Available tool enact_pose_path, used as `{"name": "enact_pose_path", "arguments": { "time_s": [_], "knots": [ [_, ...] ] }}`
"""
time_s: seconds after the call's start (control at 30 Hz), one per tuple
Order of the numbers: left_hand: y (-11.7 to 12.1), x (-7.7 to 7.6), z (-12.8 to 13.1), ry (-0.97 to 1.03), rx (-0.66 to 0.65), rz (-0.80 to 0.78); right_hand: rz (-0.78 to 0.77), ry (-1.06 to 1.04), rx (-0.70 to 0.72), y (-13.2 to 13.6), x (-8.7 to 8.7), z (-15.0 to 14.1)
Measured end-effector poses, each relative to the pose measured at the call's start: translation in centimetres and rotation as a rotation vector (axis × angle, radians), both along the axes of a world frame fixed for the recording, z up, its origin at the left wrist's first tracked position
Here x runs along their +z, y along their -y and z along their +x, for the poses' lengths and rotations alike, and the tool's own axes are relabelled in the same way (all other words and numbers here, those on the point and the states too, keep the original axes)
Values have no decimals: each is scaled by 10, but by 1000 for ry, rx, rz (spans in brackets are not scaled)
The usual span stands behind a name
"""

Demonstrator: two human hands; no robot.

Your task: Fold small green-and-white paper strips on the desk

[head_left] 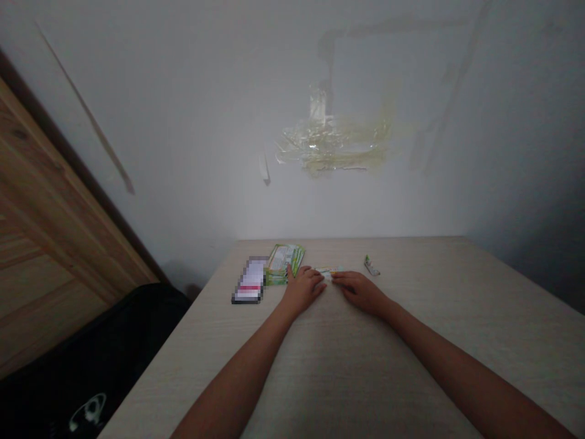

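Head view: left hand (303,286) and right hand (364,292) rest on the bench (338,372), fingers partly bent, at a small printed strip (328,269) between them; can't tell if pinched or just pressed. Left hand also overlaps green-white packets (286,257), blurred-out device (249,285) beside those; crumpled scrap (371,266) near right hand.

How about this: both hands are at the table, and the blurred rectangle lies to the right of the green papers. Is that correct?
Not quite: in the head view, the blurred rectangle lies to the left of the green papers. The left hand and right hand are indeed at the table.
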State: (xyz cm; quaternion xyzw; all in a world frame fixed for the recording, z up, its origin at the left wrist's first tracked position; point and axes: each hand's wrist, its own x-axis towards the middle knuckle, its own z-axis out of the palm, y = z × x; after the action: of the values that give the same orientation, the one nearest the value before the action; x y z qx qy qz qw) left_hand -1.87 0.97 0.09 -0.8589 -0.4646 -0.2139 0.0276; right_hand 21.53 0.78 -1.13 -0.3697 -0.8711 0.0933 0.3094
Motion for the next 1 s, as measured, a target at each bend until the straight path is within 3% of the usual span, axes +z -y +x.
{"name": "enact_pose_path", "arguments": {
  "time_s": [0.3,0.63,1.0],
  "knots": [
    [-1,-2,1,4,-7,15,-38,3,-57,0,-2,-2],
    [2,7,6,-139,-42,75,-23,9,-69,3,2,-4],
    [4,3,8,-164,-67,119,-28,7,-61,1,-1,-2]
  ]
}}
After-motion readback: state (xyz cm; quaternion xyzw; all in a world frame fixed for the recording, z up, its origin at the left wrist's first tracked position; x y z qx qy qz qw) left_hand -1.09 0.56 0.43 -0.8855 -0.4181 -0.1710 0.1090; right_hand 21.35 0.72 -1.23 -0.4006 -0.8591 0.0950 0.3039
